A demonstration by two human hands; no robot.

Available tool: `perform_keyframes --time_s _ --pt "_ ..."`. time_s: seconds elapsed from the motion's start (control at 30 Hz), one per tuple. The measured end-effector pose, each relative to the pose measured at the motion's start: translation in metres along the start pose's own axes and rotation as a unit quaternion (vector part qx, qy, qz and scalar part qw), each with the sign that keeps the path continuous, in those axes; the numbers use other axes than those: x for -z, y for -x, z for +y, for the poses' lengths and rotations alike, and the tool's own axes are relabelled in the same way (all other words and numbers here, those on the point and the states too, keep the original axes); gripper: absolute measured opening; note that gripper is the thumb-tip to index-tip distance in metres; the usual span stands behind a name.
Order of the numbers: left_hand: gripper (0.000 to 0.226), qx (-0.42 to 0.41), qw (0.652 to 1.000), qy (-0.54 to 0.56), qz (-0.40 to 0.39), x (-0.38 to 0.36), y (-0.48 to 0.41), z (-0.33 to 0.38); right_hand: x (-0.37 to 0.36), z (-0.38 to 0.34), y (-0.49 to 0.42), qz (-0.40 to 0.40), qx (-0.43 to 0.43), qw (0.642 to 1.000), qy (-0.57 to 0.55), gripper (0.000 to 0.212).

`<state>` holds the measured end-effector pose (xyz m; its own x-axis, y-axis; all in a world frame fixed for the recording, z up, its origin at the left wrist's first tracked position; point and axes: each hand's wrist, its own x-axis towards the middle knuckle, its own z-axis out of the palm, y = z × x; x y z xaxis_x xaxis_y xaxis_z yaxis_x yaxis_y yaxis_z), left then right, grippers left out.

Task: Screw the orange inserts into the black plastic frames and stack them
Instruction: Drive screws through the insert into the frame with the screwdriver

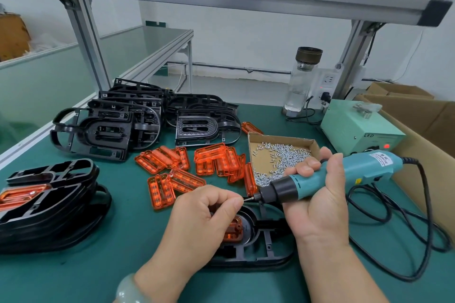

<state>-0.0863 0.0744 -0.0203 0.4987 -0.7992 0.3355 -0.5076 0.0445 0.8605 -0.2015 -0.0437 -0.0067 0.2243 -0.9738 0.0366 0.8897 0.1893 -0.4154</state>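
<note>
Nearest, a pale green stone bangle [128, 288] sits on the left wrist. The left hand [204, 219] is curled, thumb and forefinger pinching a small silver screw [247, 199] at the bit of the teal and black electric screwdriver [320, 179]. The right hand [317, 204] is wrapped round the tool's barrel, holding it tilted with the bit pointing left and slightly down; its black power cable [423, 216] loops over the mat on the right.

Under both hands a black plastic frame with a rounded end [258, 248] lies flat on the dark green bench mat [123, 241], with a clear orange ribbed insert [232, 230] seated in its oval opening – partly hidden by the left hand.

To the left stands a stack of black frames [49, 204]; the top one has an orange insert in it (the ones below cannot be made out).

Beyond the hands, a scatter of loose orange inserts [197, 167] lies mid-bench, some overlapping, and just right of them is a shallow brown cardboard tray of silver screws [280, 155].

Further back is a heap of black frames [123, 125] without inserts. At the far right of the bench sits a pale green metal power box [357, 128] with a red light lit, with a clear glass bottle with a dark cap [301, 81] behind it – and a large open brown cardboard box [418, 118] beside the bench
</note>
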Motion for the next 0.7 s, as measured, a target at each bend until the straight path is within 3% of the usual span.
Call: perform_keyframes --time_s 0.7 --pt "0.018 0.022 1.000 0.019 -0.005 -0.0010 0.0013 0.0017 -0.0024 0.0014 0.0014 0.007 -0.003 1.000 -0.007 0.025"
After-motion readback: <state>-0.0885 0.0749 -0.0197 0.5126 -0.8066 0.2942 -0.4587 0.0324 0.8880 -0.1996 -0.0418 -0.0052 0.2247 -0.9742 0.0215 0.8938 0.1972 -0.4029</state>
